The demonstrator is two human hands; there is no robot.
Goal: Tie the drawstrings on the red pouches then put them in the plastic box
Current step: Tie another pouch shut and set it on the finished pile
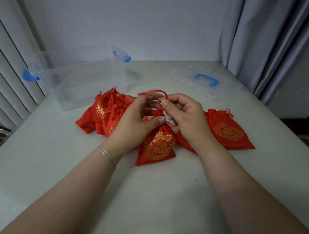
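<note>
Looping a thin, slippery red drawstring (152,91) above the middle pouch (156,146) on the desk (162,199), left hand (133,122) and right hand (183,117) fingers pinching it. Probably soft, light satin; best gripping at the gathered neck.

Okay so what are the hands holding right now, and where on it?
Both hands pinch the red drawstring of the middle pouch, just above its gathered neck; the cord loops between the fingertips.
</note>
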